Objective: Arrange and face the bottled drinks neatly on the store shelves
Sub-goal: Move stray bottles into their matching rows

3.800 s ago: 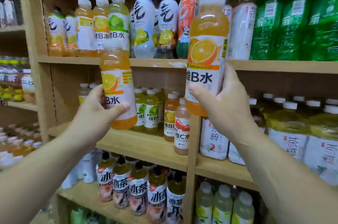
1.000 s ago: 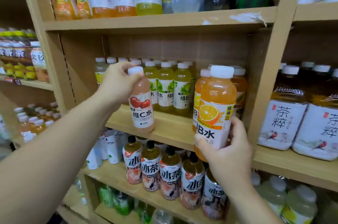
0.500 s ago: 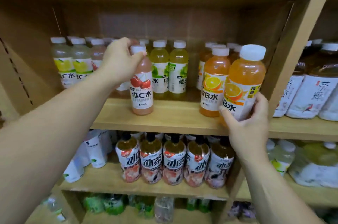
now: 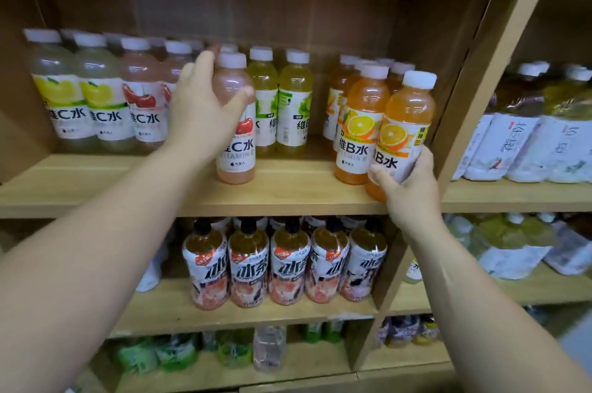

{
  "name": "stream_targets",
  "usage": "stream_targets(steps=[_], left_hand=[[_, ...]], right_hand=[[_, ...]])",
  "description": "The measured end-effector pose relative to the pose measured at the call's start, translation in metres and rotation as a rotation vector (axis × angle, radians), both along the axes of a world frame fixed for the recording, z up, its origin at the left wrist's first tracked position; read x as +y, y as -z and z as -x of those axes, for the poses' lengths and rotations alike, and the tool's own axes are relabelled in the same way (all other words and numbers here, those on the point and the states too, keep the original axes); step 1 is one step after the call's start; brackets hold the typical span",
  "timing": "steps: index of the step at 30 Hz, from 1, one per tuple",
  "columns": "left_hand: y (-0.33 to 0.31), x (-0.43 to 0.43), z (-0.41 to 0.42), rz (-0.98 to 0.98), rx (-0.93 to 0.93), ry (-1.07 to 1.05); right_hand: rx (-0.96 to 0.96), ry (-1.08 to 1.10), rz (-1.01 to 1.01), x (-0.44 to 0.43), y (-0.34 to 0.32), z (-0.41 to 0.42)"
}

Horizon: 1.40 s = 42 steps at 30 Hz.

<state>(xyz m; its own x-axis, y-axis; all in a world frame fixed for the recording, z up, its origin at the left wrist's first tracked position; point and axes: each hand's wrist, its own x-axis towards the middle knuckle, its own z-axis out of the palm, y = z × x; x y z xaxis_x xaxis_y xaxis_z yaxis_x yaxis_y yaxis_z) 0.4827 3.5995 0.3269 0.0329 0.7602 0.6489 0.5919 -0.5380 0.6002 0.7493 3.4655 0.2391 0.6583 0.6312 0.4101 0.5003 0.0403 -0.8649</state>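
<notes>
My left hand (image 4: 200,110) grips a pink cherry-label bottle (image 4: 235,155) that stands alone near the front of the wooden middle shelf (image 4: 288,197). My right hand (image 4: 407,190) holds an orange bottle (image 4: 405,123) low on its label, at the shelf's right end against the upright; its base is hidden by my hand. Another orange bottle (image 4: 358,133) stands just left of it, with more orange ones behind. Lemon bottles (image 4: 61,94) and cherry bottles (image 4: 141,97) line the left side; green-label bottles (image 4: 293,104) stand in the middle.
A wooden upright (image 4: 474,97) bounds the bay on the right, with large tea bottles (image 4: 525,136) beyond it. Below, a row of black-capped tea bottles (image 4: 288,264) fronts the lower shelf. Green bottles (image 4: 179,354) lie on the bottom shelf.
The view has closed in on the middle shelf. My right hand has brought the orange bottle down beside the front orange bottle. My left hand stays on the cherry bottle, now further onto the shelf.
</notes>
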Motion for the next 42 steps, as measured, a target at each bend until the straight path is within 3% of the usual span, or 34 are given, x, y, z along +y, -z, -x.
stream_targets(steps=[6,11,25,33,38,42], left_hand=[[0.057,-0.003,0.006,0.121,-0.015,0.002],[0.066,0.001,-0.003,0.126,0.036,-0.021],[0.069,0.026,-0.025,0.203,0.025,0.022],[0.073,0.022,-0.021,0.236,0.001,0.049],[0.076,0.009,-0.017,0.215,-0.018,0.02],[0.081,-0.009,-0.014,0.082,-0.049,0.062]], right_hand=[[-0.143,0.095,0.093,-0.001,0.002,-0.009],[-0.299,0.224,0.148,-0.005,-0.005,-0.007],[-0.352,0.338,0.236,0.019,-0.006,-0.019],[-0.368,0.285,0.233,0.014,0.008,-0.019],[-0.334,0.254,0.094,0.004,0.022,-0.008],[-0.497,0.166,-0.072,-0.001,0.013,0.019]])
